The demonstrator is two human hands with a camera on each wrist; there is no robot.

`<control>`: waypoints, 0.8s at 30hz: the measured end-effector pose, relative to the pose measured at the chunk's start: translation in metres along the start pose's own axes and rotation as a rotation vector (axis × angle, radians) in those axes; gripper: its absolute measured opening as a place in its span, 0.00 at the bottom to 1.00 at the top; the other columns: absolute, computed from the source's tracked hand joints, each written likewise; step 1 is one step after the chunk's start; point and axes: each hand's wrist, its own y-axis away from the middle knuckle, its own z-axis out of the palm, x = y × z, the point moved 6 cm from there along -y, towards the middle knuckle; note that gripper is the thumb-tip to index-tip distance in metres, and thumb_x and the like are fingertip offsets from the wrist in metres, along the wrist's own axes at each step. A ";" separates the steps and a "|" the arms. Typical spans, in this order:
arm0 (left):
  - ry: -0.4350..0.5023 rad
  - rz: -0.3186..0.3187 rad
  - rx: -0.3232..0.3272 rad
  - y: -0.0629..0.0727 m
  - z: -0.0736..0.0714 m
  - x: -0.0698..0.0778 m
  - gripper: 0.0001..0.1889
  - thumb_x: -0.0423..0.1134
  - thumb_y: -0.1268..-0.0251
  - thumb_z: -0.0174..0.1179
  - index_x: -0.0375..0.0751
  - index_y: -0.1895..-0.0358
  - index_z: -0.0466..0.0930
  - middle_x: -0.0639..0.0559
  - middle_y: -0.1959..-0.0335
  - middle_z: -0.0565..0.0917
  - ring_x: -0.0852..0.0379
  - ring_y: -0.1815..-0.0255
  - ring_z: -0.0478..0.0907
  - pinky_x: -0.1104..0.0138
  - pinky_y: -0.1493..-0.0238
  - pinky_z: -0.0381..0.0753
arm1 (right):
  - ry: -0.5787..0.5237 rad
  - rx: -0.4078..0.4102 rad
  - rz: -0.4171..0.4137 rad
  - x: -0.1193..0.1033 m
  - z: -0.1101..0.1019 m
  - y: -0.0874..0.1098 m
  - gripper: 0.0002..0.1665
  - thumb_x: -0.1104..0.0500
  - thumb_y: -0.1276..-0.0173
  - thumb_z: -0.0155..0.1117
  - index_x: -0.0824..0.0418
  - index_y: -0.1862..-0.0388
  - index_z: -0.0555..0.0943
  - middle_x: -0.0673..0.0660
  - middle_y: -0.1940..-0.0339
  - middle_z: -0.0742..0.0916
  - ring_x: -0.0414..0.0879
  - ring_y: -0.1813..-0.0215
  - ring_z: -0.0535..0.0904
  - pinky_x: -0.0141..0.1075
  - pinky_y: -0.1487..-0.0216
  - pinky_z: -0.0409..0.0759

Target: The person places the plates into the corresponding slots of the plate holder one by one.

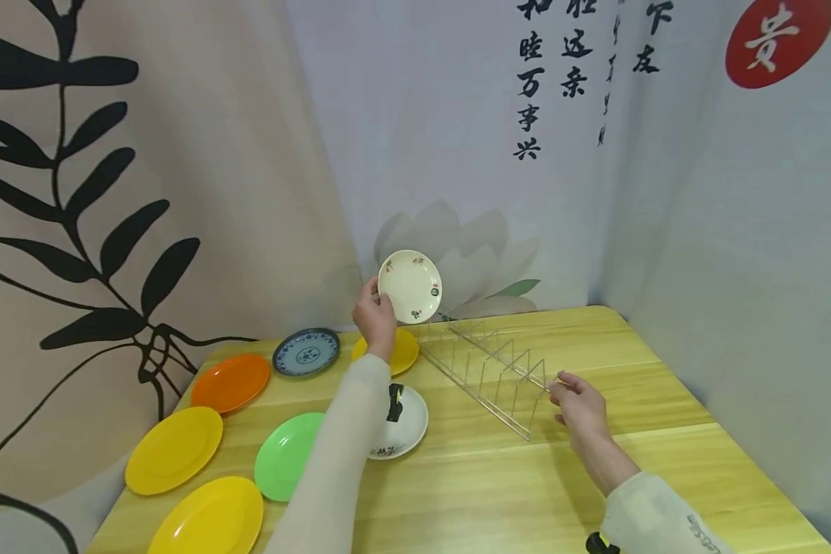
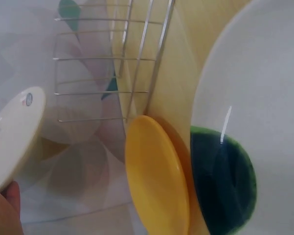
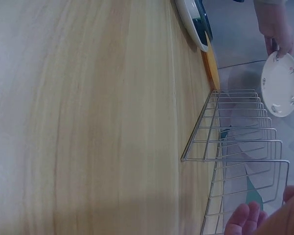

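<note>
My left hand [image 1: 376,319] grips a small white plate [image 1: 410,287] by its left edge, raised above the back of the table with its patterned face toward me. Beside it a wire dish rack [image 1: 485,369] stands on the table with its slots unfilled. At the rack's near right end, my right hand [image 1: 582,408] holds the end wire; in the right wrist view its curled fingers [image 3: 247,218] and thumb lie about that end. Beneath the left wrist are a yellow plate [image 1: 403,352] and a white plate with dark marks [image 1: 408,423], partly hidden by the sleeve.
To the left on the wooden table [image 1: 457,500] lie a blue patterned plate [image 1: 307,352], an orange plate [image 1: 231,383], a green plate [image 1: 287,458] and two yellow plates, one farther back [image 1: 173,450], one nearer [image 1: 208,519]. A printed curtain [image 1: 457,154] hangs behind the table.
</note>
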 end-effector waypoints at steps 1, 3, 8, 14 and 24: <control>-0.009 0.007 0.001 -0.001 0.000 -0.003 0.17 0.28 0.29 0.56 0.39 0.39 0.79 0.43 0.45 0.83 0.47 0.49 0.83 0.59 0.51 0.84 | 0.001 -0.001 -0.002 0.000 0.000 0.000 0.36 0.55 0.24 0.57 0.66 0.24 0.58 0.62 0.34 0.71 0.53 0.40 0.69 0.47 0.42 0.72; -0.016 0.017 -0.002 -0.001 0.002 -0.008 0.17 0.28 0.29 0.56 0.39 0.40 0.80 0.43 0.46 0.83 0.47 0.50 0.83 0.58 0.52 0.85 | 0.003 -0.004 -0.004 0.000 0.001 0.000 0.36 0.55 0.24 0.57 0.66 0.24 0.58 0.63 0.33 0.71 0.53 0.39 0.69 0.46 0.42 0.72; -0.011 0.028 -0.043 0.002 0.010 -0.018 0.15 0.30 0.29 0.57 0.39 0.41 0.81 0.43 0.47 0.84 0.46 0.52 0.84 0.58 0.54 0.85 | 0.005 0.000 -0.006 0.000 0.000 0.000 0.35 0.56 0.24 0.56 0.65 0.24 0.59 0.63 0.33 0.70 0.54 0.38 0.68 0.46 0.43 0.72; 0.014 0.045 -0.083 0.000 0.014 -0.020 0.15 0.30 0.29 0.58 0.39 0.42 0.81 0.44 0.48 0.84 0.48 0.52 0.84 0.59 0.53 0.85 | -0.005 0.012 -0.001 -0.002 0.002 0.001 0.35 0.56 0.25 0.56 0.65 0.24 0.59 0.64 0.33 0.70 0.55 0.38 0.68 0.48 0.41 0.71; 0.028 0.054 -0.197 0.002 0.022 -0.023 0.11 0.27 0.34 0.63 0.33 0.50 0.84 0.42 0.55 0.86 0.47 0.56 0.83 0.61 0.54 0.85 | 0.007 0.006 -0.002 0.000 0.003 0.001 0.35 0.55 0.24 0.56 0.65 0.24 0.58 0.64 0.32 0.69 0.55 0.38 0.68 0.46 0.43 0.71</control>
